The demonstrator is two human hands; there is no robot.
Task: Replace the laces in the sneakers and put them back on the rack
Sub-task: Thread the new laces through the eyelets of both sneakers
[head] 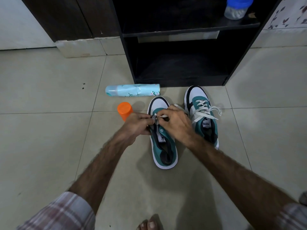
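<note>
Both hands pinch the lace [155, 117] over the near sneaker [163, 146], at 6 o'clock of the rack [182, 80]: left hand [137, 123] steadies, right hand [176, 120] feeds tip thru eyelet w/o twisting, then pull even.

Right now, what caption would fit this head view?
Both hands thread a lace into one sneaker; the other sits laced.

The left hand [136, 124] and right hand [177, 122] cover the near sneaker's [163, 146] lace eyelets. The blue-lidded jar [237, 8] is cropped by the top edge; its contents are indistinct.
</note>
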